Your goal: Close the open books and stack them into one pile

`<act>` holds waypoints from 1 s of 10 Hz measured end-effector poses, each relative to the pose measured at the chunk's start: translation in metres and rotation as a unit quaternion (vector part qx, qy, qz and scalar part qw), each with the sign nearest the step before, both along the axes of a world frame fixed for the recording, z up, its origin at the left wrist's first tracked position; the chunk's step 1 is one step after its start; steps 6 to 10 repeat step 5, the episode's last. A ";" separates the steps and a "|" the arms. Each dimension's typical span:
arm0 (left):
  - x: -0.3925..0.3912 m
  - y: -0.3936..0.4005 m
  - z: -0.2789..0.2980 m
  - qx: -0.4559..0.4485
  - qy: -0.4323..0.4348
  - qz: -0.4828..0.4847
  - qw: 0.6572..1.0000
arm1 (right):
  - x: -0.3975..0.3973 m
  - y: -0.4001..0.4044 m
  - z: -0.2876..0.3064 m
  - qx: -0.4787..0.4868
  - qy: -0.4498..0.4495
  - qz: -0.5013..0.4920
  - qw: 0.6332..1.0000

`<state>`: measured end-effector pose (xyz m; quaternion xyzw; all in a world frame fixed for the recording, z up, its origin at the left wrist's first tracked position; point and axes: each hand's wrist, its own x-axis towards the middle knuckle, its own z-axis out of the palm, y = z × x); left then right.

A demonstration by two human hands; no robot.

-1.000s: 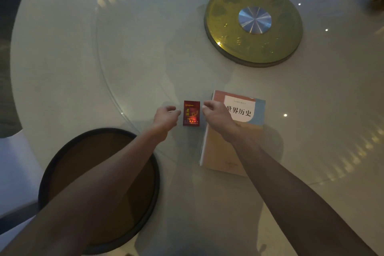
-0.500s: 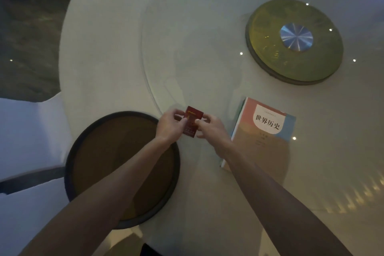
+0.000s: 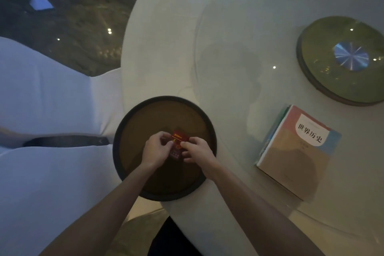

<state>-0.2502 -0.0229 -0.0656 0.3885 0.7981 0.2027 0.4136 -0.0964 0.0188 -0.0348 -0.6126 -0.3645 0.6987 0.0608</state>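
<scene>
bare tabletop, book pile right

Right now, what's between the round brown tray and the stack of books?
Nothing. In the head view, only bare white table and the glass turntable's edge separate the tray from the books.

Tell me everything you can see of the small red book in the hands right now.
The red book is small, with a dark red cover bearing gold print too blurred to read. It looks closed. Both hands pinch it, the left hand on its left edge and the right hand on its right, fingers covering much of it. It is over the round brown tray; whether it touches the tray is unclear.
</scene>
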 end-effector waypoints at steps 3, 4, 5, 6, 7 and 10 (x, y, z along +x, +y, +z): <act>-0.002 -0.013 -0.010 -0.032 -0.026 -0.022 0.999 | 0.002 -0.008 -0.007 0.006 -0.005 0.048 0.999; -0.001 -0.010 -0.009 -0.022 0.018 -0.050 0.998 | 0.008 -0.010 -0.003 0.035 -0.023 0.059 0.997; 0.007 0.009 0.006 0.016 0.107 -0.121 0.987 | 0.030 -0.005 0.004 0.133 -0.119 0.075 0.981; 0.007 0.009 0.006 0.016 0.107 -0.121 0.987 | 0.030 -0.005 0.004 0.133 -0.119 0.075 0.981; 0.007 0.009 0.006 0.016 0.107 -0.121 0.987 | 0.030 -0.005 0.004 0.133 -0.119 0.075 0.981; 0.007 0.009 0.006 0.016 0.107 -0.121 0.987 | 0.030 -0.005 0.004 0.133 -0.119 0.075 0.981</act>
